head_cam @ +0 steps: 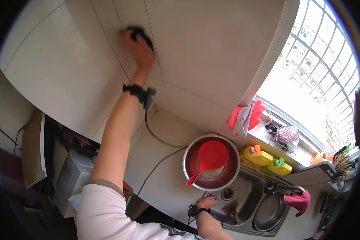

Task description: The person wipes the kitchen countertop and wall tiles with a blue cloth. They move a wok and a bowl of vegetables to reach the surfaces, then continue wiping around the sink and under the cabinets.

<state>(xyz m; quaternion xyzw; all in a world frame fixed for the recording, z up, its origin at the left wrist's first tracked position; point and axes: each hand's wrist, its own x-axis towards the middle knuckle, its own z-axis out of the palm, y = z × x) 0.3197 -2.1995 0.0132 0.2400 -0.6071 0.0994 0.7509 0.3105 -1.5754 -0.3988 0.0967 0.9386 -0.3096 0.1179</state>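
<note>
My left hand [138, 49] is raised at the upper left, its fingers closed around a dark cloth or pad [142, 36] against the tiled wall [210, 45]. The hand and the dark thing are blurred. A black strap with a small device circles that wrist. Lower down, my right hand [207, 202] rests on the near edge of the steel sink [249, 198], apparently empty, partly foreshortened; its finger spread is unclear. Just beyond it stands a steel basin [184, 168] with a red ladle-shaped scoop [213, 156] lying in it.
Two yellow bottles [259, 157] stand behind the sink, near pink rubber gloves [255, 115] on the window ledge. A pink cloth [298, 202] hangs over the faucet [285, 187]. A brush [234, 211] lies in the sink. A black cable [159, 165] crosses the counter [165, 180].
</note>
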